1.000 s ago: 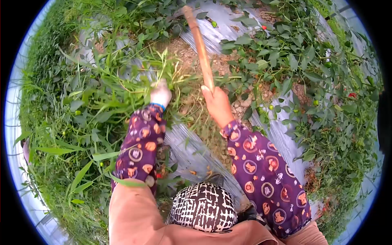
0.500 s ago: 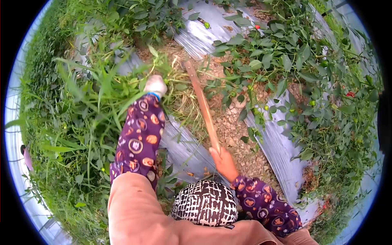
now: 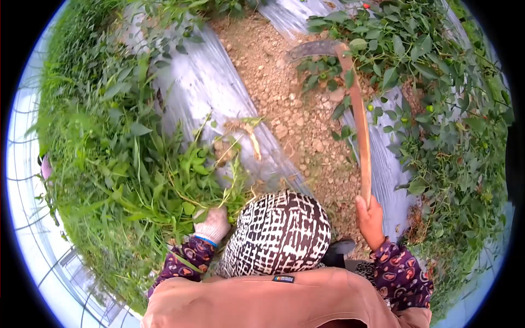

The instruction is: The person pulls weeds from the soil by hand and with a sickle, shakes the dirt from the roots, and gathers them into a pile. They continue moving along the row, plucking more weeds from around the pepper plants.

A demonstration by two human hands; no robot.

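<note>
Bare soil [image 3: 284, 104] runs between strips of silvery plastic sheeting [image 3: 202, 71], leafy plants [image 3: 404, 60] crowding both outer sides. Your right hand [image 3: 371, 218] wraps its grip around the sickle [image 3: 358, 115] handle, blade above the soil's right edge. Your gloved left hand [image 3: 212, 224] clutches weeds [image 3: 188, 199] near the left strip's near end. Moving room lies along the soil.

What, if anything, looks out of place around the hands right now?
Pale, dry-looking plant scraps lie on the plastic sheet, standing out against its grey surface. Also, the left hand wears a whitish glove while the right hand, gripping the sickle, is bare, an odd mismatch.
</note>
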